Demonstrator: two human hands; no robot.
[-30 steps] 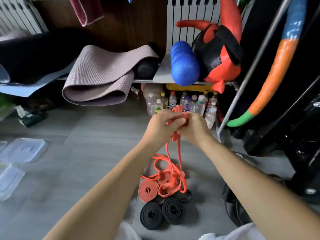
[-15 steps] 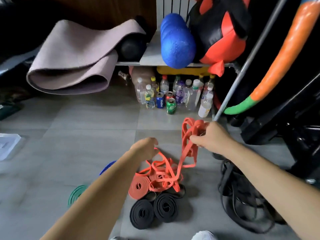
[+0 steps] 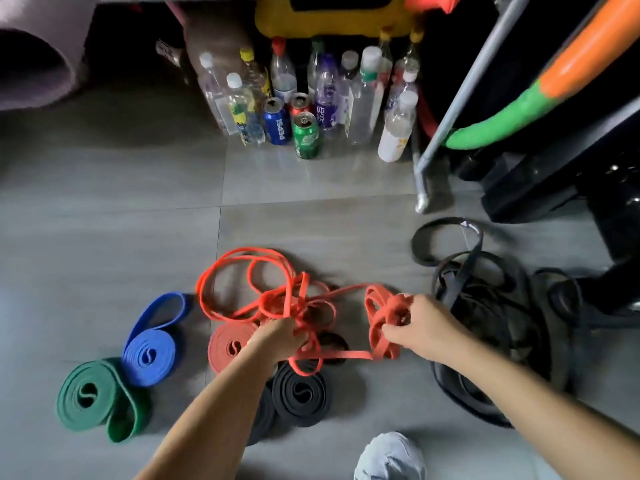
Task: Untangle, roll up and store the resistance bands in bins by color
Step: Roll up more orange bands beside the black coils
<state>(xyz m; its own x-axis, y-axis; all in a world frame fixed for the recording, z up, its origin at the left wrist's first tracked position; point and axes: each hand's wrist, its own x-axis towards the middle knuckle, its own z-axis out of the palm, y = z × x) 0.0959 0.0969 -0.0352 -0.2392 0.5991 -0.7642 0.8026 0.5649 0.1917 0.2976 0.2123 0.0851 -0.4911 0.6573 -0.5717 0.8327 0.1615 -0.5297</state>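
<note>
A tangle of thin orange resistance bands (image 3: 249, 285) lies spread on the grey floor. My left hand (image 3: 280, 337) grips strands at the middle of the tangle. My right hand (image 3: 420, 325) holds a bunched clump of orange band (image 3: 381, 317), joined to the tangle by taut strands. Rolled bands sit on the floor: an orange roll (image 3: 228, 344) under my left hand, black rolls (image 3: 299, 393) below it, a blue roll (image 3: 149, 355) and a green roll (image 3: 90, 398) to the left. A loose heap of black bands (image 3: 485, 292) lies to the right.
Several plastic bottles and cans (image 3: 304, 109) stand at the back under a shelf. A grey metal pole (image 3: 453, 112) slants down at right beside a green and orange hoop (image 3: 502, 119) and dark equipment. A rolled mat (image 3: 31, 60) is at top left. My knee (image 3: 389, 457) shows at bottom.
Both hands have come down from chest height to the floor and moved apart. The left hand now grips the tangle on the floor. My view has tilted down, showing the blue and green rolls.
</note>
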